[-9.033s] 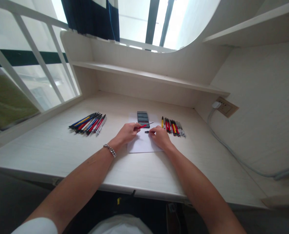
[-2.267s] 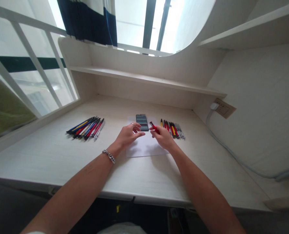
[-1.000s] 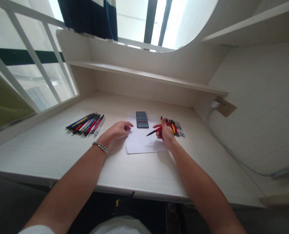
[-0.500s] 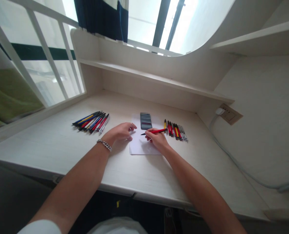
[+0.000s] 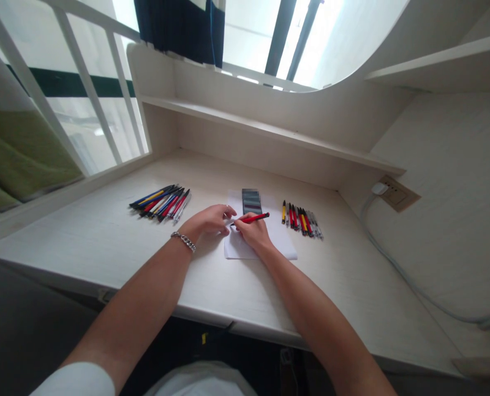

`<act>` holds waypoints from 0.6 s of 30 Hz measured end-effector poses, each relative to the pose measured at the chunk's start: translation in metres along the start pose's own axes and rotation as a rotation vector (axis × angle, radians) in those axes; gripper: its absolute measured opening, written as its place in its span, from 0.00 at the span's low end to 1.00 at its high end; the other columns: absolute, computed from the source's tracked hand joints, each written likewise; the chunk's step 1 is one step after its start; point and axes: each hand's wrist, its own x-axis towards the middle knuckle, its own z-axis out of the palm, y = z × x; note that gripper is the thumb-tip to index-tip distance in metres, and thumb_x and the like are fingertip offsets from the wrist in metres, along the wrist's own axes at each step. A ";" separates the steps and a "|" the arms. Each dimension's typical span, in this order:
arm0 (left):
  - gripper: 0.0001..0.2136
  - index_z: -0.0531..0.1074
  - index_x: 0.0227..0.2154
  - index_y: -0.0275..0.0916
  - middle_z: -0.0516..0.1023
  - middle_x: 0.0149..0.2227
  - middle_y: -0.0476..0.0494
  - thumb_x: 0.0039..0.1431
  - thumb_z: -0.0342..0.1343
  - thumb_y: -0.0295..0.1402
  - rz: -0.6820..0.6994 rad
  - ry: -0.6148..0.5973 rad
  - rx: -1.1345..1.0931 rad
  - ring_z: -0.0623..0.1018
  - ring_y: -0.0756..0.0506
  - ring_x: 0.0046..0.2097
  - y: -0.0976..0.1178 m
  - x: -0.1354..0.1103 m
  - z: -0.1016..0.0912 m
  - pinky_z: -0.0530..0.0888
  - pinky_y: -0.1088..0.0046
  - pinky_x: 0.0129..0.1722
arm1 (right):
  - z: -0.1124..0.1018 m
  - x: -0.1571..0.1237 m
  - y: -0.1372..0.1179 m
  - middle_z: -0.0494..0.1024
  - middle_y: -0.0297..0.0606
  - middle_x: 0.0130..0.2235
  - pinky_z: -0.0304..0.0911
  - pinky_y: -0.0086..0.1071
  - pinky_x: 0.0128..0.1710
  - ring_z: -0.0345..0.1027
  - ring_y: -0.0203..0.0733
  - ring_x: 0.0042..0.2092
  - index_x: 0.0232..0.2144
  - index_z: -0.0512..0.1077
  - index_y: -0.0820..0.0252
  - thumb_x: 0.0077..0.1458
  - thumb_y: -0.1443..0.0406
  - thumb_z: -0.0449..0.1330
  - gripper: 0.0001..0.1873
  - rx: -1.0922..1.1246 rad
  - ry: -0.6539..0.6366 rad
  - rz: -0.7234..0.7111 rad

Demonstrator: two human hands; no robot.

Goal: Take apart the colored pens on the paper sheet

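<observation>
Gripping a red pen (image 5: pixel 249 218) in the right hand (image 5: pixel 253 232) above a sheet of paper (image 5: pixel 265 247)

The work in hand at this moment is pen at paper: the right hand's fingers (image 5: pixel 245 221) are clamped together on the red barrel, with the dark tip angled down and toward the sheet's left edge. The barrel slants up and away across the sheet, and the pen lies over the middle of it. Whether the tip touches the paper is too small to tell. The left hand (image 5: pixel 207 220) holds nothing. It lies just left of the sheet, its fingers close together and gently curled, their tips reaching the sheet's edge just beside the pen tip. A ring (image 5: pixel 224 209) shows on one finger, and a chain bracelet (image 5: pixel 183 241) circles the wrist behind it.

A smartphone (image 5: pixel 251 201), its screen blurred, lies at the far edge of the sheet, overlapping the paper. Left of the sheet, a fan of pens (image 5: pixel 160 204) in blue, red and yellow lies with the tips gathered together. Right of the sheet, a row of pens (image 5: pixel 300 221) lies side by side. All of this sits on a white desk (image 5: pixel 104 247), with a shelf (image 5: pixel 270 129) beyond the sheet.

From this pose, the next move calls for a steady grip and the tip kept low at the sheet
</observation>
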 end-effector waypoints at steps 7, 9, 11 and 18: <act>0.30 0.77 0.49 0.38 0.81 0.48 0.38 0.36 0.67 0.27 -0.013 0.010 0.031 0.79 0.38 0.47 0.008 -0.006 -0.003 0.73 0.68 0.44 | -0.001 0.001 -0.003 0.78 0.33 0.26 0.61 0.30 0.31 0.70 0.40 0.31 0.23 0.74 0.59 0.45 0.63 0.61 0.05 -0.056 0.020 -0.022; 0.30 0.77 0.49 0.38 0.81 0.49 0.38 0.36 0.67 0.27 -0.017 0.006 0.030 0.79 0.38 0.48 0.008 -0.005 -0.002 0.73 0.67 0.45 | -0.001 0.002 -0.003 0.77 0.33 0.26 0.60 0.30 0.31 0.70 0.40 0.31 0.24 0.74 0.59 0.44 0.63 0.61 0.05 -0.057 0.026 -0.010; 0.30 0.77 0.49 0.39 0.80 0.50 0.38 0.36 0.67 0.26 -0.013 -0.002 0.027 0.79 0.38 0.48 0.006 -0.004 -0.001 0.73 0.67 0.45 | -0.001 0.003 -0.003 0.77 0.33 0.25 0.60 0.30 0.30 0.69 0.39 0.30 0.24 0.75 0.59 0.44 0.63 0.62 0.05 -0.041 0.021 0.017; 0.25 0.79 0.46 0.37 0.82 0.44 0.37 0.38 0.69 0.29 0.039 0.124 -0.022 0.79 0.39 0.44 0.007 -0.002 0.001 0.74 0.66 0.42 | -0.020 0.002 -0.009 0.77 0.36 0.27 0.58 0.27 0.24 0.67 0.34 0.27 0.31 0.75 0.60 0.45 0.53 0.69 0.18 0.452 -0.063 0.221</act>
